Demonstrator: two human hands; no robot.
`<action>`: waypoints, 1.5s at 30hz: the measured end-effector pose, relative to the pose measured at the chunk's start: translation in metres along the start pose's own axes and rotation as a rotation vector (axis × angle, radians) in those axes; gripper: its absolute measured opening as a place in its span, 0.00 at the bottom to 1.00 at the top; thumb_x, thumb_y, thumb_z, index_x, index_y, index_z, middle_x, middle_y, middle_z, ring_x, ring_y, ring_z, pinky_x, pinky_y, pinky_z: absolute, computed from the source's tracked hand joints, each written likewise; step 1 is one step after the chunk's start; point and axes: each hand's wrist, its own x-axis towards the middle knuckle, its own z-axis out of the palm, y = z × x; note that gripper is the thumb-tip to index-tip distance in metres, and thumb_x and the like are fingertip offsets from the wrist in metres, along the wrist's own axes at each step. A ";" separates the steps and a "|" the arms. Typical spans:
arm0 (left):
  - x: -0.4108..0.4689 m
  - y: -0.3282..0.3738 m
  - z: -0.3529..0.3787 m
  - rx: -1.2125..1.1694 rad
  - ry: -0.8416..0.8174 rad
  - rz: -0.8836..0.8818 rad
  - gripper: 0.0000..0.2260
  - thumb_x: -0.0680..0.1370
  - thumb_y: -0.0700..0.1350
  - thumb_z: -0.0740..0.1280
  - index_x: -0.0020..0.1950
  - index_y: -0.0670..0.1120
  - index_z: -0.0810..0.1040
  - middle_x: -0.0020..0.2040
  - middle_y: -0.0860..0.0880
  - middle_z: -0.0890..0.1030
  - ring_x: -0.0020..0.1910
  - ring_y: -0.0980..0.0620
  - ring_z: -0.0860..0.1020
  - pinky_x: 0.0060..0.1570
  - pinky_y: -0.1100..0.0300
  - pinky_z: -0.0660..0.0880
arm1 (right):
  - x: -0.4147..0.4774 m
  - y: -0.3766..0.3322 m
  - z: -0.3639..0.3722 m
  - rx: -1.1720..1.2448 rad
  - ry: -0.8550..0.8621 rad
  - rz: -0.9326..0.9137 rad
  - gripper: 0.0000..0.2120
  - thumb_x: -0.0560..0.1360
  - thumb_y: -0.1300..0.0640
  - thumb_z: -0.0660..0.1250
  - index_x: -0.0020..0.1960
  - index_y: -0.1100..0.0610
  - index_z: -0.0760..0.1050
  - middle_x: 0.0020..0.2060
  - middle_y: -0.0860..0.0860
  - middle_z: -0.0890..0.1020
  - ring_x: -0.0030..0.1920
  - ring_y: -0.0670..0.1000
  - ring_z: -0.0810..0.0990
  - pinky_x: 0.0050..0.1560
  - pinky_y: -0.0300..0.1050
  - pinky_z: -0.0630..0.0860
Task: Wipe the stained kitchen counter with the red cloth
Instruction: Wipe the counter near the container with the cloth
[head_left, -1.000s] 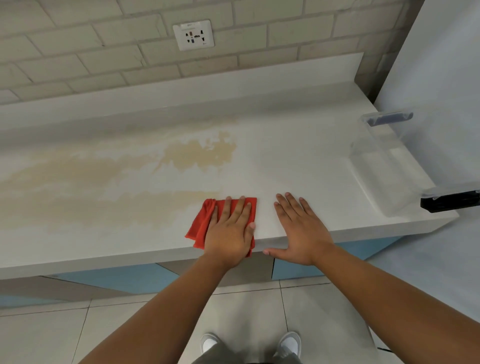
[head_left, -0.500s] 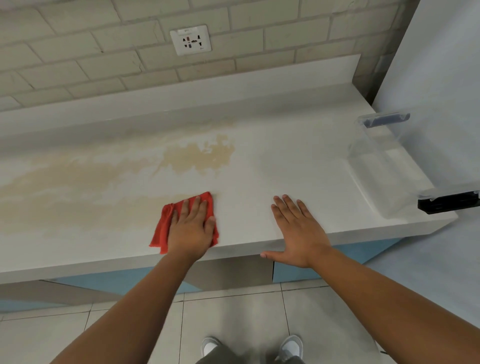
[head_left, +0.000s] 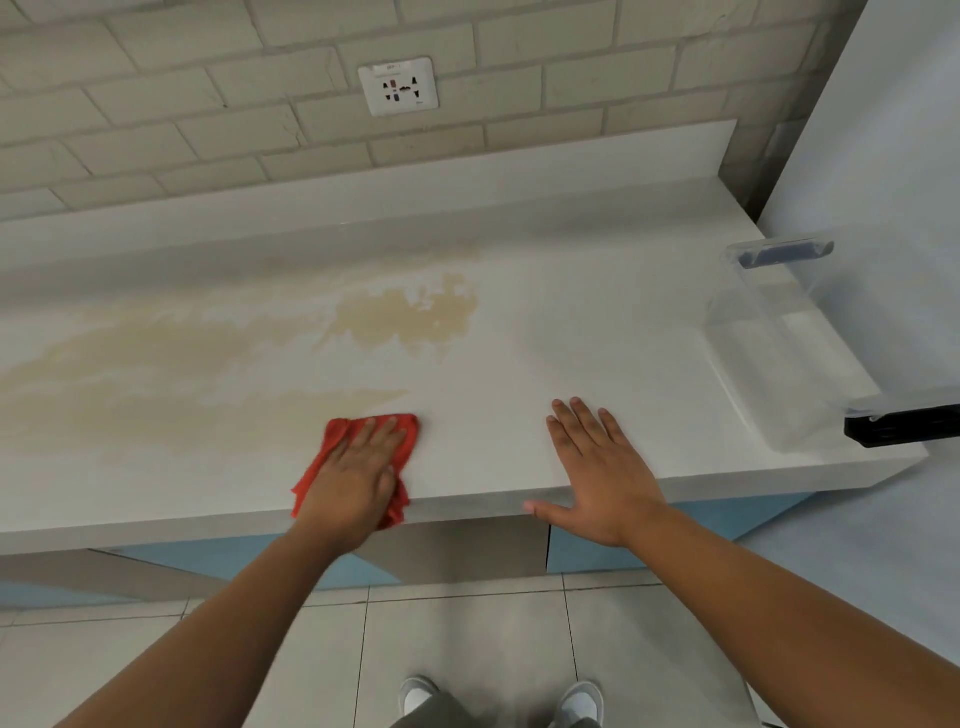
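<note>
A red cloth (head_left: 406, 435) lies crumpled on the white counter (head_left: 571, 332) near its front edge. My left hand (head_left: 353, 478) presses flat on the cloth with straight fingers. Yellowish-brown stains (head_left: 410, 312) spread over the counter's middle and left, with a paler streak just beyond the cloth. My right hand (head_left: 597, 473) rests flat on the counter to the right of the cloth, fingers spread, thumb over the front edge, holding nothing.
A clear plastic container (head_left: 769, 353) with a dark handle stands at the counter's right end. A black object (head_left: 904, 428) juts in from the right edge. A wall socket (head_left: 399, 85) sits in the brick wall behind. Blue cabinet fronts and a tiled floor lie below.
My left hand has slid the red cloth leftward along the counter's front edge, away from my right hand. The right hand has stayed put.
</note>
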 end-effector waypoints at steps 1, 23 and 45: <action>0.007 -0.008 -0.004 0.001 0.008 -0.082 0.29 0.80 0.54 0.43 0.82 0.53 0.51 0.82 0.53 0.54 0.81 0.52 0.49 0.79 0.54 0.46 | 0.001 0.000 0.001 0.023 0.012 0.001 0.52 0.71 0.20 0.35 0.81 0.57 0.37 0.80 0.52 0.35 0.79 0.52 0.31 0.79 0.57 0.38; 0.066 0.028 -0.004 -0.012 -0.039 -0.117 0.29 0.81 0.58 0.39 0.83 0.54 0.46 0.82 0.55 0.46 0.82 0.52 0.43 0.79 0.51 0.41 | 0.054 0.017 -0.011 0.064 0.018 0.026 0.43 0.76 0.28 0.43 0.82 0.54 0.45 0.81 0.53 0.41 0.80 0.54 0.35 0.79 0.59 0.39; 0.160 -0.009 -0.016 -0.078 0.083 -0.196 0.32 0.78 0.54 0.40 0.82 0.50 0.56 0.82 0.50 0.57 0.81 0.47 0.52 0.79 0.49 0.47 | 0.139 0.044 -0.027 0.148 0.151 0.179 0.35 0.78 0.39 0.45 0.77 0.59 0.62 0.79 0.58 0.58 0.80 0.59 0.52 0.79 0.59 0.48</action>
